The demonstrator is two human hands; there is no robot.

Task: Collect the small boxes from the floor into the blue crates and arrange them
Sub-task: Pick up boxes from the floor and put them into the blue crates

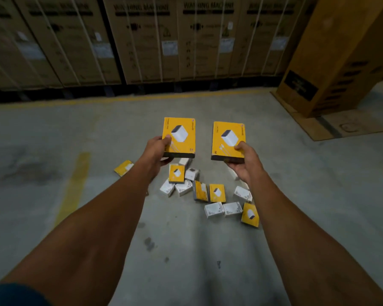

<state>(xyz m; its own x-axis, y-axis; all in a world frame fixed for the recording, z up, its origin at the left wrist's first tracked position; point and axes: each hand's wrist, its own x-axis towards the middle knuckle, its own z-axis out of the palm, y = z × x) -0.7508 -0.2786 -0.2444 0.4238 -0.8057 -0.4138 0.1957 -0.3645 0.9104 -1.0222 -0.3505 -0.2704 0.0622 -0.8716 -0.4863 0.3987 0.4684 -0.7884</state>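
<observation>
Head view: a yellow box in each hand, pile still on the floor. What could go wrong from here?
1. Left hand and right hand hold their yellow boxes only at the near edges; either could tip out.
2. No blue crate in view, so a carry is likely.
3. Scattered boxes lie underfoot on the floor: possible trip or crush.

A grey concrete floor [53,133] bears a yellow painted line [128,98] that runs just before a row of tall strapped washing-machine cartons [142,40]. Right of that row leans a yellow-brown carton [341,54]. Dim light, darker towards the cartons' feet.
</observation>
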